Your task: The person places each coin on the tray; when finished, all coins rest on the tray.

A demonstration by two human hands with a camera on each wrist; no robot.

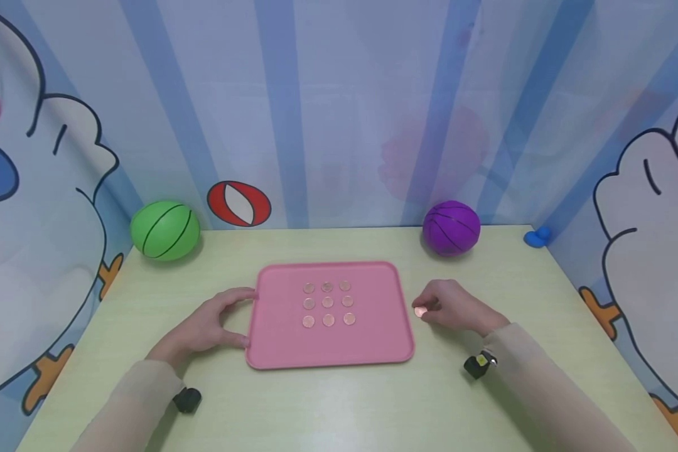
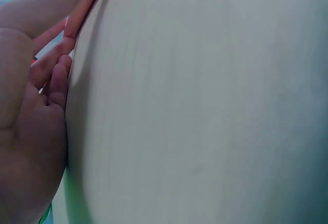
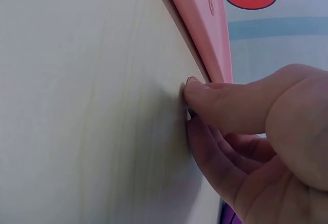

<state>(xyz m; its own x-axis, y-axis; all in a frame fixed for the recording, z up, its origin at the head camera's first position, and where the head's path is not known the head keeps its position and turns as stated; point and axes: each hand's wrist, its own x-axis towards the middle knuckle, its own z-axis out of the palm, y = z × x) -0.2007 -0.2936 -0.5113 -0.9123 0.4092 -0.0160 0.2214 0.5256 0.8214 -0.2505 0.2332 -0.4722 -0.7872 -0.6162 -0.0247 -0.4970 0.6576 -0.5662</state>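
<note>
A pink tray [image 1: 279, 345] lies on the table, bearing small copper-coloured coins [image 1: 328, 302] in three rows of three. At the tray's left edge is my left hand [image 1: 206, 323], its thumb and fingers spread and touching the rim. The left wrist view shows this hand [image 2: 36, 96] low along the tabletop. Just beyond the tray's right edge, my right hand [image 1: 452, 304] pinches another coin [image 1: 420, 311] between thumb and fingertips. Seen from the right wrist, the hand [image 3: 246, 126] is close over the table and mostly hides that coin, with the tray [image 3: 200, 24] behind it.
A green ball [image 1: 165, 230] sits at the table's back left and a purple ball [image 1: 451, 228] at the back right. A small blue object [image 1: 537, 237] is in the far right corner. Printed curtains [image 1: 339, 125] enclose the pale table [image 1: 339, 408] at back and sides.
</note>
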